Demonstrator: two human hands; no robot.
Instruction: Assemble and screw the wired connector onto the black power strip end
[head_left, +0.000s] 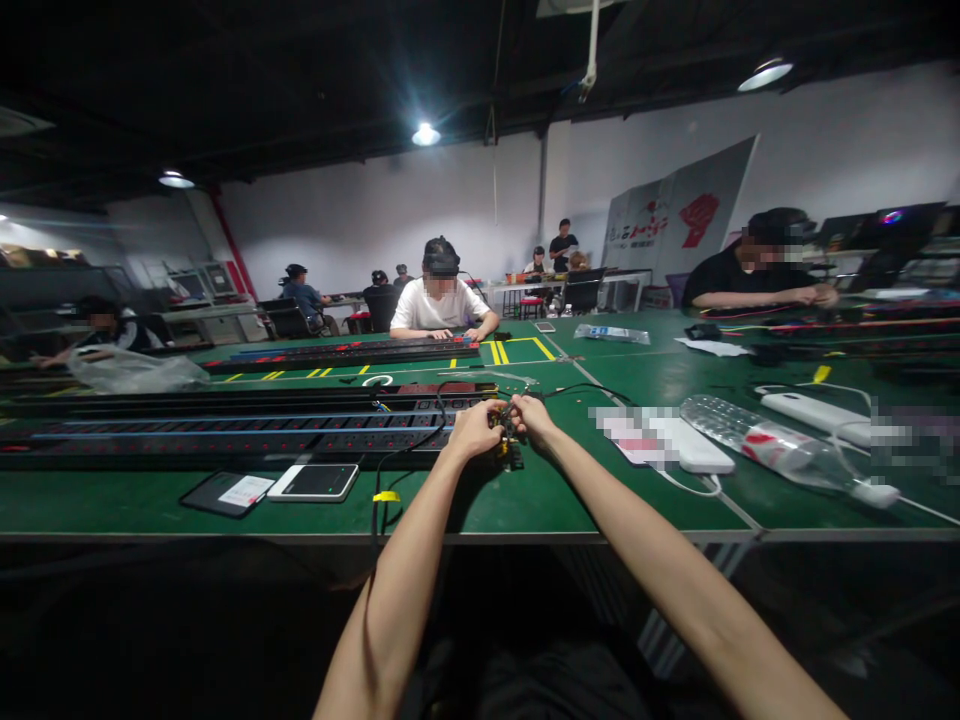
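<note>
Green table [570,510], long black red-dotted strip [262,442]

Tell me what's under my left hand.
The long black strip runs in beneath your left hand. Small parts with yellow bits show beside it. Whatever the hand itself covers can't be seen.

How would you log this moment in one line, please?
black strip: on green table | left hand: at strip's right end | right hand: at same end
</note>
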